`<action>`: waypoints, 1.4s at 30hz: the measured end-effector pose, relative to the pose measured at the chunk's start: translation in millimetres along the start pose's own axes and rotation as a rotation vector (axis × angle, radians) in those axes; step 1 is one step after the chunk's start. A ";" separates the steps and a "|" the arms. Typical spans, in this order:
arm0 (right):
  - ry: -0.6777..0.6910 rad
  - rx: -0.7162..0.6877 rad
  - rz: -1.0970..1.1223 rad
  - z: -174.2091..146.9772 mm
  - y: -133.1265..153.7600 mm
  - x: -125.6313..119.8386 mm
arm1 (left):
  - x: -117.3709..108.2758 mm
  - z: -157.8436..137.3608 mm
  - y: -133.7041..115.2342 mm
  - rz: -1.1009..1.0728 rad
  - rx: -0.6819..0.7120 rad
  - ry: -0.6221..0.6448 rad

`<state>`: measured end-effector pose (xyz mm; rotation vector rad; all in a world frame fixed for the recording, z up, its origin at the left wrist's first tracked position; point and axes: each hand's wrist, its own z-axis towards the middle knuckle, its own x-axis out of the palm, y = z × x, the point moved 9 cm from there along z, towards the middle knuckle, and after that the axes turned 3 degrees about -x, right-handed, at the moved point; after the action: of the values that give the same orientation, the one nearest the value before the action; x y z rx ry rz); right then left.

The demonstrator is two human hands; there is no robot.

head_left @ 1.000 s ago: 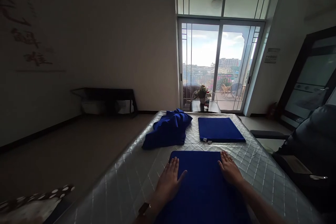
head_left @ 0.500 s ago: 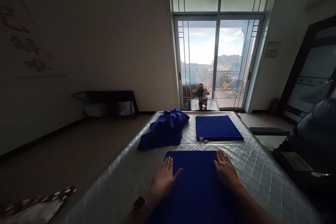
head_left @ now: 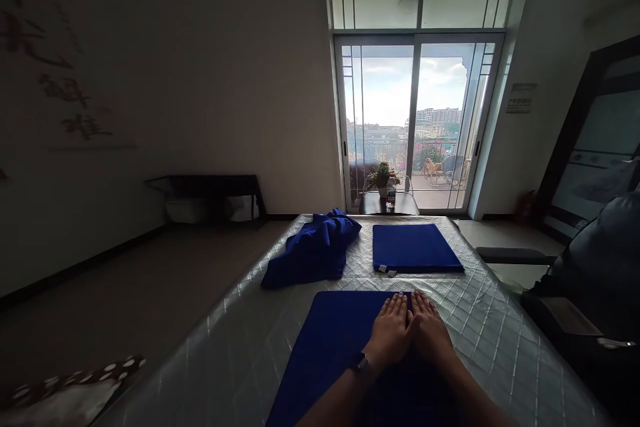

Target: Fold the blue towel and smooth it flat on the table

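A folded blue cloth [head_left: 330,347] lies flat in front of me on a quilted silvery mattress [head_left: 220,353]. My left hand [head_left: 391,330] rests flat on its right part, fingers stretched toward the far edge, a dark watch on the wrist. Right beside it, my right hand [head_left: 431,327] lies flat along the cloth's right edge, and the two hands touch. Beyond them is a second folded blue cloth [head_left: 416,248] with white tags at its near edge. To its left sits a crumpled blue cloth [head_left: 315,247].
Past the mattress stands a small dark table [head_left: 373,204] with a potted plant [head_left: 383,177] and a bottle [head_left: 391,191], before a sliding glass door [head_left: 380,93]. A dark chair [head_left: 595,267] is at the right. Polka-dot fabric [head_left: 100,373] lies low at the left.
My left hand has slid right across the cloth, from its left edge to beside my right hand. The right hand stays at the right edge. The camera view has shifted slightly.
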<state>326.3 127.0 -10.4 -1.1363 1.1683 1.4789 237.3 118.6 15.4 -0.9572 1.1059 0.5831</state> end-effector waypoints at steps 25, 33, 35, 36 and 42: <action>0.002 0.044 0.025 2.6 2.2 -3.5 | -71.2 -68.5 194.9 0.169 -0.350 -0.130; 0.020 0.048 -0.018 2.3 6.8 -8.4 | -78.3 -72.2 188.8 0.161 -0.350 -0.155; 0.034 0.039 -0.028 2.4 9.5 -11.0 | -79.5 -72.8 187.5 0.155 -0.344 -0.159; 0.040 0.043 -0.026 1.8 10.2 -12.4 | -79.4 -72.9 187.3 0.154 -0.343 -0.155; 0.033 0.059 -0.006 -12.3 12.6 -15.5 | -76.6 -72.0 190.6 0.163 -0.355 -0.132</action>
<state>318.0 111.5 5.0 -1.1273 1.2220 1.4171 22.6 154.1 10.7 -1.1203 0.9854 0.9862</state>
